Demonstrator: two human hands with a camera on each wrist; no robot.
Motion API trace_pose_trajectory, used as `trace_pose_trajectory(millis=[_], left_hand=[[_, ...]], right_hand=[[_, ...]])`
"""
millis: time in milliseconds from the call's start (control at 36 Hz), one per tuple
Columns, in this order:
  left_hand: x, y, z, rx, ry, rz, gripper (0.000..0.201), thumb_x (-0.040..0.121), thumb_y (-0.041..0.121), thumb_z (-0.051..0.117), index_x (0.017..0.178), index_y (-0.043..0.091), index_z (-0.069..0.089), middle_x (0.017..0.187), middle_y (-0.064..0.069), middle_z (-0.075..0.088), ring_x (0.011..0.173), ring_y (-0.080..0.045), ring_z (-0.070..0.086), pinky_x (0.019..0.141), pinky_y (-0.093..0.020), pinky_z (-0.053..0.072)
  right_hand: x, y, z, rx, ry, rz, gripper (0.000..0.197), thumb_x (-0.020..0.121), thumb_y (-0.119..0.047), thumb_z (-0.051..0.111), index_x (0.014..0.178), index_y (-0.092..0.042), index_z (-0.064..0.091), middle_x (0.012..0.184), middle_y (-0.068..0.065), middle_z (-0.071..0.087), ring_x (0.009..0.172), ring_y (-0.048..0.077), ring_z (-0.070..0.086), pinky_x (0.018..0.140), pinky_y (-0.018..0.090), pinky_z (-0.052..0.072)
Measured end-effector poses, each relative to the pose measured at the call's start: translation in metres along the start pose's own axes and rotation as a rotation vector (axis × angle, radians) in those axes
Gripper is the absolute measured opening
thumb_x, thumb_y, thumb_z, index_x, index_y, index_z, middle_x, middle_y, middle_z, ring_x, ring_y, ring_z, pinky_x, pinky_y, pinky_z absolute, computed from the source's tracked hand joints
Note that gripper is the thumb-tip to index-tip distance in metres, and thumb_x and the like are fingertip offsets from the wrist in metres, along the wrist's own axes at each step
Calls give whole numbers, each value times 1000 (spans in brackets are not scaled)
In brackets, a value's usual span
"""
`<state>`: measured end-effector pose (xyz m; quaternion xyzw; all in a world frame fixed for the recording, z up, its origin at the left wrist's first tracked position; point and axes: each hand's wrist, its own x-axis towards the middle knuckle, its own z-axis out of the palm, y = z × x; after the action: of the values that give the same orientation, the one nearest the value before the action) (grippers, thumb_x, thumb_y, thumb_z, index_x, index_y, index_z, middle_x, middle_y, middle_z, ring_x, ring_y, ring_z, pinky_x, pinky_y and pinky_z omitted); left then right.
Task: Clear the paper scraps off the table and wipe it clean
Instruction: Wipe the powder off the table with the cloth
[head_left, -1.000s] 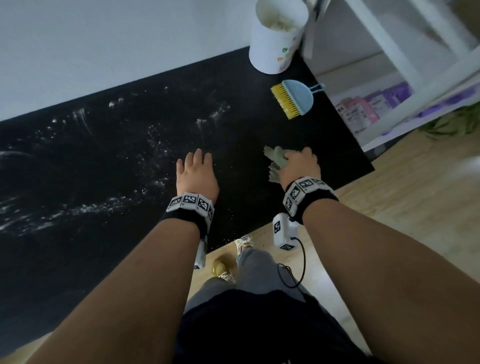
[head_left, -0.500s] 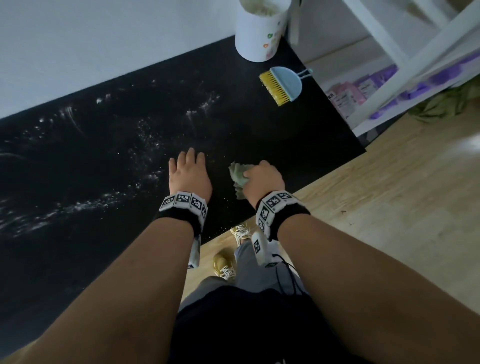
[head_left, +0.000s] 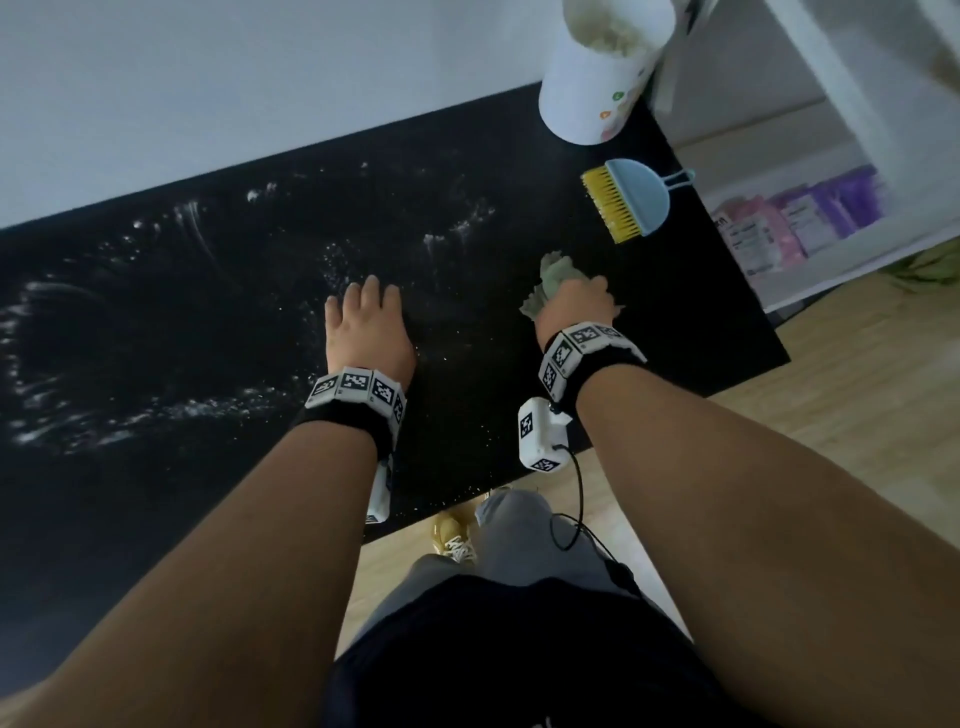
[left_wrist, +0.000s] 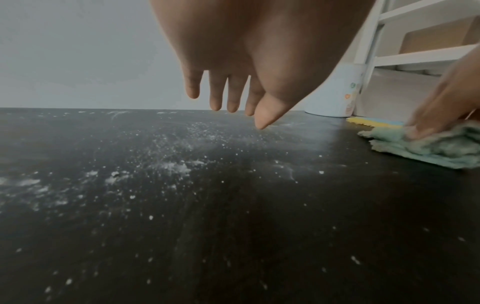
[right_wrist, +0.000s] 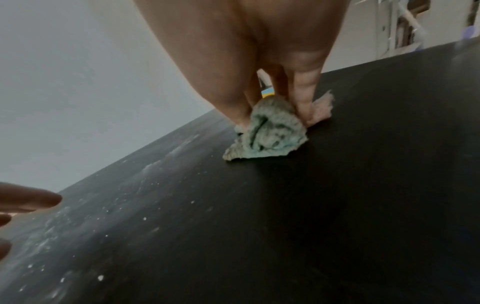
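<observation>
Two hands over table (head_left: 701, 322), right hand (head_left: 574, 306) fingers (right_wrist: 302, 96) clamped on cloth (right_wrist: 267, 131), left hand (head_left: 366, 332) fingers (left_wrist: 215, 92) apart

Pale wall (head_left: 208, 104), wood floor (head_left: 831, 441) (white shelving (head_left: 857, 104))

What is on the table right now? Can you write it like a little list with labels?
table: black top, dusty with white specks on its left part
right hand: presses a green cloth on the table
left hand: open, fingers straight, just above the table
brush: yellow bristles, blue dustpan, lying beyond the cloth
bin: white, at the far corner, something pale inside
wiping: not finished, specks remain
</observation>
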<state>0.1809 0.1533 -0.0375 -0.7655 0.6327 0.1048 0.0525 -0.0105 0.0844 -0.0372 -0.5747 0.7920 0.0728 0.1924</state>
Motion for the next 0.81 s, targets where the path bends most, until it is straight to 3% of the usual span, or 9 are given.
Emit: trace_pose_trajectory(millis=[139,250,361,417,528,611,722,806], left_hand=[[15,-5,-2,-8,-3,-49,53,97,15,42,148,13,30,158,-10,23,145,-29,20,119,-47,14],[26,-8,-5,-31,-7,-88,54,96,13,41,148,12,30,157,-10,23,145,-29,19,120,-47,12],[36,-9,-8,-42,5,-108,54,94,12,40,148,12,31,157,-10,24,144,-29,20,120,-47,11],[41,-9,-10,-54,7,-124,54,94,11,39,147,12,31,157,-10,24,144,-29,19,120,-47,11],[51,-8,-11,-47,11,-133,54,95,14,43,148,13,30,157,-10,23,145,-28,19,120,-47,12],[57,-7,-11,-40,17,-136,54,96,14,44,148,13,30,157,-10,23,145,-28,19,120,-47,13],[65,-6,-11,-39,13,-153,54,96,15,44,148,13,30,158,-10,22,145,-28,19,119,-47,14],[69,-8,-12,-48,14,-170,53,97,16,43,148,14,29,158,-10,22,145,-28,20,119,-48,14]], right_hand=[[4,-23,6,-39,14,-116,37,89,-29,61,118,-7,60,129,15,47,117,31,50,106,47,38],[-3,-50,14,41,-8,-296,26,88,-26,60,108,-11,68,121,11,51,108,28,53,92,36,46],[-3,-66,12,135,-94,-432,24,89,-23,55,103,-12,72,112,10,52,101,29,56,82,34,49],[3,-70,6,195,-69,-469,24,89,-18,53,102,-14,72,106,10,51,98,29,57,77,34,48],[33,-76,-13,264,70,-402,32,92,-14,48,116,-19,67,118,12,50,107,29,54,85,35,46],[65,-78,-26,246,127,-295,35,94,-13,47,125,-16,62,129,12,46,118,30,48,96,35,42],[89,-81,-36,61,11,-223,36,96,-12,46,131,-14,54,138,15,39,130,36,36,110,45,34],[91,-88,-33,24,9,-236,34,93,-19,52,127,-19,55,135,14,43,127,35,38,111,48,32]])
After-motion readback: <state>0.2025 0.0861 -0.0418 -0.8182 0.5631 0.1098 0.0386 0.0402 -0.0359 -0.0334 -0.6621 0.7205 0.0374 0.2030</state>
